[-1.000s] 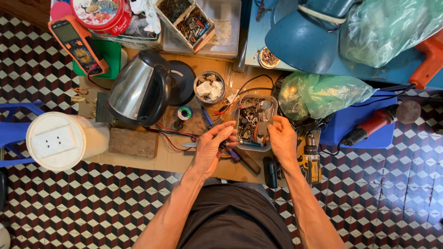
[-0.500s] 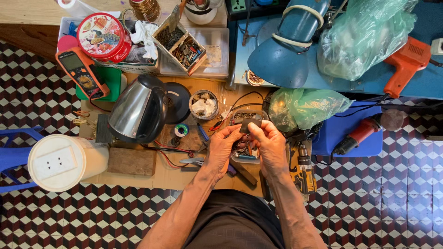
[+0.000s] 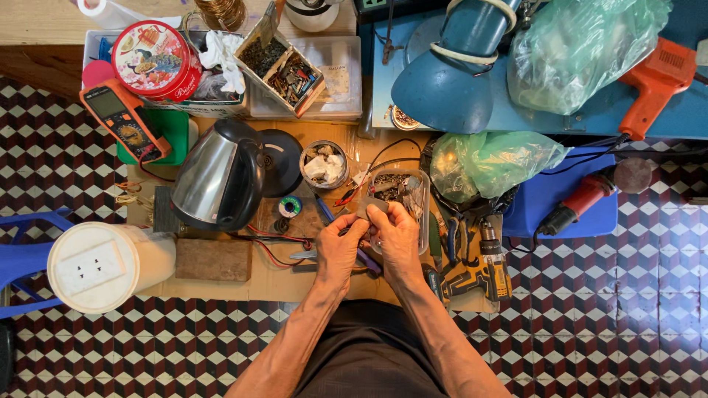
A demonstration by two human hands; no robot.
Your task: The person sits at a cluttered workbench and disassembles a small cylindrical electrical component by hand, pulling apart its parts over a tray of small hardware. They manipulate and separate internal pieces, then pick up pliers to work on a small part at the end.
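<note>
My left hand (image 3: 341, 249) and my right hand (image 3: 396, 237) meet over the low wooden board (image 3: 243, 284). Together they pinch a small grey flat part (image 3: 366, 207) between the fingertips. Just behind the hands lies a clear plastic tray (image 3: 404, 190) filled with small metal bits. A steel electric kettle (image 3: 215, 180) with a black handle stands to the left, beside its round black base (image 3: 282, 151). A small tin (image 3: 324, 163) with crumpled scraps sits between them. Red and black wires (image 3: 276, 243) run under my left hand.
A cordless drill (image 3: 481, 274) and pliers (image 3: 447, 240) lie right of my hands. Green plastic bags (image 3: 487, 162), a blue lamp shade (image 3: 442, 88), an orange heat gun (image 3: 656, 81), an angle grinder (image 3: 590, 195), a multimeter (image 3: 122, 118), a round tin (image 3: 155, 59) and a white box (image 3: 92, 267) surround the board.
My hands came together from either side of the clear tray and now hold a small grey part between them. The view has tilted further toward the far side.
</note>
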